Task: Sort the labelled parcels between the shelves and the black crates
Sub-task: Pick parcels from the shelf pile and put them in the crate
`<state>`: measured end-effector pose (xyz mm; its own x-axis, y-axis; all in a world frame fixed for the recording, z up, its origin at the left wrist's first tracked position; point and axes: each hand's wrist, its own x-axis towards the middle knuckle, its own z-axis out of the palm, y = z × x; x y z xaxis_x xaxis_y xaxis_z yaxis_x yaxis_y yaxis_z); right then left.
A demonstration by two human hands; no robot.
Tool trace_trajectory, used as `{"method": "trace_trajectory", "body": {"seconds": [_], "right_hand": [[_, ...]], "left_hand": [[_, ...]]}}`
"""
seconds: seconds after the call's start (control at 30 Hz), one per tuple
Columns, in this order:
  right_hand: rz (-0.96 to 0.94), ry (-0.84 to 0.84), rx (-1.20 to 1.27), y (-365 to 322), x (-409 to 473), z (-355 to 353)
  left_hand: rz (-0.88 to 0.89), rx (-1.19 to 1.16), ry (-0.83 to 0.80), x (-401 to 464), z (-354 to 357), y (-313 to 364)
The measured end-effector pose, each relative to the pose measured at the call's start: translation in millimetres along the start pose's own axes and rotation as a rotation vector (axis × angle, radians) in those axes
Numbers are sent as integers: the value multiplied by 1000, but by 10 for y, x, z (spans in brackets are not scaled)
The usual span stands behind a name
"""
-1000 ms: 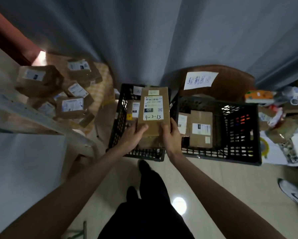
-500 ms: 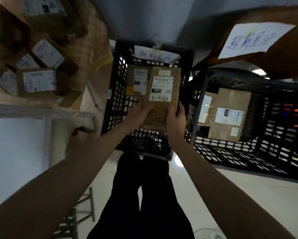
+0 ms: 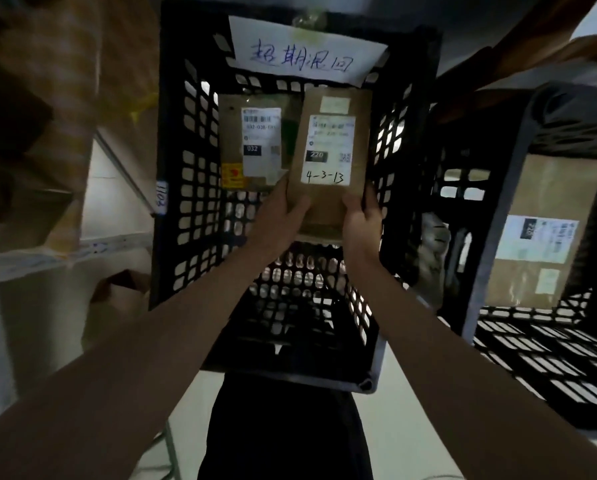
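Observation:
A brown cardboard parcel [image 3: 328,147] with a white label marked 4-3-13 is held inside the left black crate [image 3: 189,174]. My left hand [image 3: 279,216] grips its lower left edge and my right hand [image 3: 361,220] grips its lower right edge. Behind it in the same crate lies another labelled parcel [image 3: 252,143] marked 032. A handwritten paper sign [image 3: 304,53] is stuck on the crate's far wall. The right black crate [image 3: 498,237] holds a further labelled parcel [image 3: 546,233].
Shelves [image 3: 41,251] with brown parcels [image 3: 30,109] stand on the left. A brown wooden piece [image 3: 532,50] slants over the right crate. My dark-trousered legs [image 3: 283,431] and pale floor [image 3: 411,427] lie below the crates.
The view has dropped closer over the left crate. Both hands have carried the 4-3-13 parcel down and deeper into that crate, still gripping its lower edges.

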<state>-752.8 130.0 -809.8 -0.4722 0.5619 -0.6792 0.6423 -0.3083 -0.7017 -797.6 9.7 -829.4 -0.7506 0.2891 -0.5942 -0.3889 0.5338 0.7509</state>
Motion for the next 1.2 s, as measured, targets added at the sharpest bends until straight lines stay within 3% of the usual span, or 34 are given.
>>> {"method": "trace_trajectory", "body": {"seconds": [0.17, 0.27, 0.4, 0.6, 0.7, 0.9, 1.03, 1.2], "right_hand": [[34, -78, -162, 127, 402, 71], [-4, -29, -387, 230, 582, 90], [12, 33, -507, 341, 790, 154], [51, -91, -609, 351, 792, 184], [-97, -152, -632, 186, 546, 197], [-452, -285, -944, -620, -160, 168], [-782, -248, -1083, -1471, -874, 115], [-1048, -199, -1093, -2382, -1751, 82]], "left_hand": [[24, 127, 23, 281, 134, -216], [-15, 234, 37, 409, 259, -287], [24, 289, 67, 517, 363, -397], [41, 437, 137, 516, 341, -372], [52, 485, 100, 369, 196, -182], [104, 782, 201, -189, -538, 511], [211, 921, 412, -840, -1119, 1171], [246, 970, 634, -1837, -1744, 1920]]}}
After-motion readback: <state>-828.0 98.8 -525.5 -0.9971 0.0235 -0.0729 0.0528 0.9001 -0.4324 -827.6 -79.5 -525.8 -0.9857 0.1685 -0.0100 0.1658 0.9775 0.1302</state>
